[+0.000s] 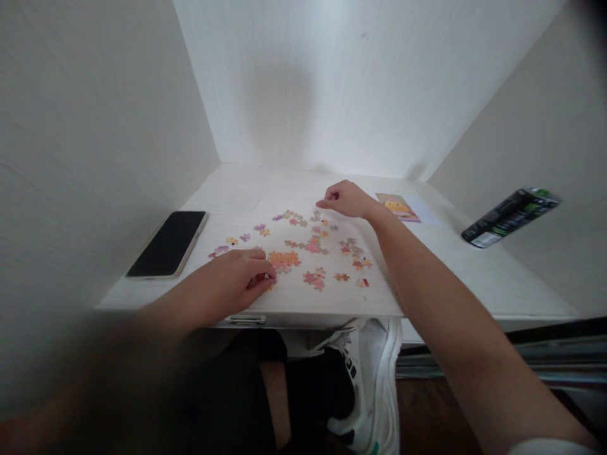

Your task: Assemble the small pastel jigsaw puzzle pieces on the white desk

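My left hand [249, 276] rests low over the table with its fingers curled together, just left of a joined orange-and-pink block of jigsaw [283, 260]. A yellowish bit of a puzzle piece shows under its fingertips. Farther back, my right hand [348, 198] is closed in a pinch above the table. What its fingers hold, if anything, is too small to make out. Loose and partly joined jigsaw pieces lie between the hands, among them a pink cluster [314, 279], a pink-and-grey cluster [313, 245] and a brown piece [342, 277].
A dark-screened phone [168, 243] lies at the left. Behind my right forearm is a picture card [398, 207] with a yellow figure. A black can [509, 218] stands at the right. White walls enclose the table [284, 302]; a white shoe [374, 379] is below its edge.
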A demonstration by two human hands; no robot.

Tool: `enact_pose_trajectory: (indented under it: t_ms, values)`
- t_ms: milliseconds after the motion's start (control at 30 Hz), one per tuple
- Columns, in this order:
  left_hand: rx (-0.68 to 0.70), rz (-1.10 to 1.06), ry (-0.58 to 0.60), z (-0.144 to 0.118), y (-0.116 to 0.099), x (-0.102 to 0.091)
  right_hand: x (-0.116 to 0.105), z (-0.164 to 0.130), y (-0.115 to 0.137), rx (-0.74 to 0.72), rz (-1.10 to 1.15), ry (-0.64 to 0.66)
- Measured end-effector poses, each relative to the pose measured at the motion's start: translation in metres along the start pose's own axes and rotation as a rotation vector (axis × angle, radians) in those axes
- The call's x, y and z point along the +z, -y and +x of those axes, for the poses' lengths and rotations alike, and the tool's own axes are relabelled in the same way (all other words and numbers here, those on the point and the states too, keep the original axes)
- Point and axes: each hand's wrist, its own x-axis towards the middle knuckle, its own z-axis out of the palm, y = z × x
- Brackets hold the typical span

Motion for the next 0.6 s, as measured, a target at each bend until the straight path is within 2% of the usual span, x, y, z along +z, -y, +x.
enact_pose_trajectory:
  t_ms: [133, 300, 500, 600]
  values:
    - [0.033, 0.063, -0.13, 0.005, -0.013, 0.008, 0.0, 0.002, -0.008, 0.005, 0.015, -0.012]
    - [0.176, 0.033, -0.263, 0.012, -0.041, 0.034, -0.004, 0.002, -0.018, 0.047, 0.019, -0.027]
    - [0.278, 0.078, -0.237, 0.015, -0.06, 0.053, -0.004, 0.001, -0.028, 0.102, -0.051, -0.058]
    - [0.271, 0.108, -0.228, 0.016, -0.061, 0.053, -0.011, -0.001, -0.028, 0.126, -0.01, 0.009]
